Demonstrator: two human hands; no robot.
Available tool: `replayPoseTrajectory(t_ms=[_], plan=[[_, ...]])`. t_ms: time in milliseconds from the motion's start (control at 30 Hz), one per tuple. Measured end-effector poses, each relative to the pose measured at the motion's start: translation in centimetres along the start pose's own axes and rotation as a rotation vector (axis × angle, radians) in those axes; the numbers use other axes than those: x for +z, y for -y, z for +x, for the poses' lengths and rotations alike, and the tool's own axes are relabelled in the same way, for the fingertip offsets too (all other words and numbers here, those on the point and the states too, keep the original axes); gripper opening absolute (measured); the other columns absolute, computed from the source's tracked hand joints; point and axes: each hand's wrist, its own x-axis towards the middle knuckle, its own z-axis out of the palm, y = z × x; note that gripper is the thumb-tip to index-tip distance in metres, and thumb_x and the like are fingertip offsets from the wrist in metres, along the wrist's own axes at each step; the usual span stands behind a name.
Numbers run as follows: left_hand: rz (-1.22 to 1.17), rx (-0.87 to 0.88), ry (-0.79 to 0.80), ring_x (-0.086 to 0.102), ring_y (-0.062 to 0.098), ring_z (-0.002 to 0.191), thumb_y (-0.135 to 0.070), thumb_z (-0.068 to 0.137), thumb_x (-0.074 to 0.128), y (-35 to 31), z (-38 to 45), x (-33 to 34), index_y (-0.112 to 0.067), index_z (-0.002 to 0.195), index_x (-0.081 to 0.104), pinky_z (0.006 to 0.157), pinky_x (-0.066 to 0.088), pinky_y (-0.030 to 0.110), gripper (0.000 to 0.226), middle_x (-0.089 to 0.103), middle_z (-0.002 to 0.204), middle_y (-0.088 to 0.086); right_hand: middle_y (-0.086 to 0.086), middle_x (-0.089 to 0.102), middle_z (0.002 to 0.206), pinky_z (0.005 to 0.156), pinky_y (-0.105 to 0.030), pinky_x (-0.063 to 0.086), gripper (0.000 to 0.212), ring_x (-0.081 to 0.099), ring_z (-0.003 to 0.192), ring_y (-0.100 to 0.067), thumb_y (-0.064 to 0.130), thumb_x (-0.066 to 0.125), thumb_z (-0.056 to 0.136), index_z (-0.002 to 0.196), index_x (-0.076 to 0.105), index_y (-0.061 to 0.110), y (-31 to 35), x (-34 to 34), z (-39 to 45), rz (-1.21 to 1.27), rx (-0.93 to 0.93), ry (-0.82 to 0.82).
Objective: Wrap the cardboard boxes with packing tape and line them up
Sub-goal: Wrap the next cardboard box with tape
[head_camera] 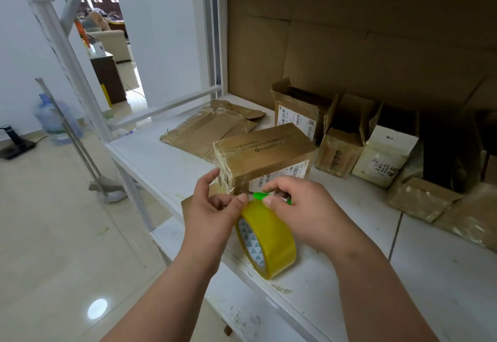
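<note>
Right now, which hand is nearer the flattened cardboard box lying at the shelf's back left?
Left. The left hand is just in front of the flattened cardboard box; the right hand, gripping a green cutter, sits farther right, beyond the yellow tape roll.

Your tape roll [269, 236] is translucent yellow, and its core shows white with a repeating pattern of small green triangles. The cutter [265, 196] in your right hand [304, 212] is bright green. The box [265, 156] in front of you is brown under glossy tape, with a white label printed in black. The flat carton [209, 129] behind it is the same brown. Farther right, one box [384, 153] is pale cream with black marks. The shelf [166, 164] is white, flecked with green scuffs, and its backing [376, 45] is plain brown. The jug [53, 115] on the beige floor [53, 234] is blue.
</note>
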Motion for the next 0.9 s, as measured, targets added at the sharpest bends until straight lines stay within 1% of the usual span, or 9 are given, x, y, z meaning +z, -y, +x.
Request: replayPoseTrajectory(t_ms=[67, 133, 267, 367, 433, 533, 633, 800, 900], plan=[[0.001, -0.015, 0.021, 0.067, 0.012, 0.075, -0.011, 0.085, 0.075, -0.1, 0.0, -0.1, -0.034, 0.131, 0.050, 0.074, 0.051, 0.025, 0.058, 0.066, 0.072, 0.001, 0.014, 0.062, 0.090, 0.080, -0.036, 0.053, 0.010, 0.058, 0.083, -0.004, 0.035, 0.061, 0.093, 0.101, 0.065, 0.034, 0.3, 0.1, 0.3, -0.030, -0.018, -0.010], [0.004, -0.024, 0.042, 0.067, 0.011, 0.076, -0.011, 0.085, 0.075, -0.2, -0.1, -0.1, -0.033, 0.131, 0.050, 0.073, 0.050, 0.022, 0.057, 0.067, 0.074, 0.001, 0.013, 0.064, 0.089, 0.077, -0.037, 0.053, 0.007, 0.058, 0.081, -0.004, 0.035, 0.061, 0.092, 0.096, 0.064, 0.031, 0.6, -0.1, 0.5, -0.087, -0.031, -0.012], [-0.022, -0.056, 0.038, 0.069, 0.006, 0.077, -0.011, 0.086, 0.074, -0.4, -0.1, 0.1, -0.028, 0.135, 0.046, 0.071, 0.048, 0.017, 0.059, 0.068, 0.075, -0.003, 0.010, 0.067, 0.084, 0.073, -0.038, 0.054, 0.012, 0.060, 0.080, -0.009, 0.039, 0.058, 0.093, 0.091, 0.066, 0.029, 1.3, -0.5, 0.7, -0.187, -0.048, -0.021], [-0.043, -0.052, 0.044, 0.068, 0.001, 0.075, -0.009, 0.090, 0.070, -0.5, -0.4, 0.3, -0.027, 0.134, 0.045, 0.062, 0.046, 0.006, 0.054, 0.067, 0.072, -0.005, 0.008, 0.064, 0.077, 0.068, -0.035, 0.052, 0.016, 0.058, 0.076, -0.012, 0.039, 0.056, 0.094, 0.088, 0.066, 0.028, 1.8, -0.7, 0.9, -0.298, -0.064, -0.027], [-0.058, -0.051, 0.052, 0.067, -0.001, 0.073, -0.007, 0.093, 0.065, -0.4, -0.5, 0.4, -0.026, 0.134, 0.044, 0.059, 0.045, 0.004, 0.050, 0.067, 0.070, -0.008, 0.008, 0.063, 0.076, 0.066, -0.033, 0.051, 0.016, 0.057, 0.076, -0.012, 0.039, 0.055, 0.095, 0.087, 0.065, 0.029, 1.9, -0.6, 1.0, -0.324, -0.074, -0.030], [-0.066, -0.052, 0.057, 0.067, -0.001, 0.077, -0.003, 0.094, 0.061, -0.3, -0.5, 0.5, -0.024, 0.135, 0.043, 0.067, 0.046, 0.011, 0.049, 0.066, 0.066, -0.013, 0.008, 0.064, 0.082, 0.071, -0.036, 0.052, 0.016, 0.058, 0.081, -0.013, 0.038, 0.055, 0.095, 0.086, 0.065, 0.029, 2.1, -0.4, 1.1, -0.321, -0.086, -0.027], [-0.085, -0.055, 0.045, 0.069, 0.003, 0.084, 0.000, 0.092, 0.060, -0.3, -0.4, 0.4, -0.022, 0.135, 0.041, 0.076, 0.044, 0.020, 0.051, 0.069, 0.070, -0.009, 0.008, 0.065, 0.086, 0.075, -0.037, 0.052, 0.016, 0.059, 0.085, -0.014, 0.037, 0.055, 0.096, 0.085, 0.064, 0.029, 2.1, -0.2, 1.2, -0.323, -0.100, -0.030], [-0.071, -0.073, 0.013, 0.068, 0.003, 0.082, -0.001, 0.090, 0.062, -0.4, -0.3, 0.5, -0.029, 0.129, 0.041, 0.074, 0.043, 0.020, 0.052, 0.070, 0.079, -0.001, 0.007, 0.063, 0.088, 0.076, -0.037, 0.051, 0.016, 0.057, 0.087, -0.015, 0.036, 0.055, 0.096, 0.087, 0.065, 0.028, 2.1, 0.2, 1.5, -0.334, -0.119, -0.031], [-0.059, -0.070, 0.002, 0.069, 0.007, 0.083, -0.002, 0.090, 0.064, -0.2, 0.0, 0.5, -0.029, 0.128, 0.042, 0.075, 0.044, 0.021, 0.052, 0.067, 0.078, 0.002, 0.007, 0.060, 0.089, 0.076, -0.037, 0.050, 0.016, 0.055, 0.088, -0.015, 0.035, 0.053, 0.097, 0.087, 0.064, 0.028, 2.1, 0.3, 1.7, -0.354, -0.138, -0.034]])
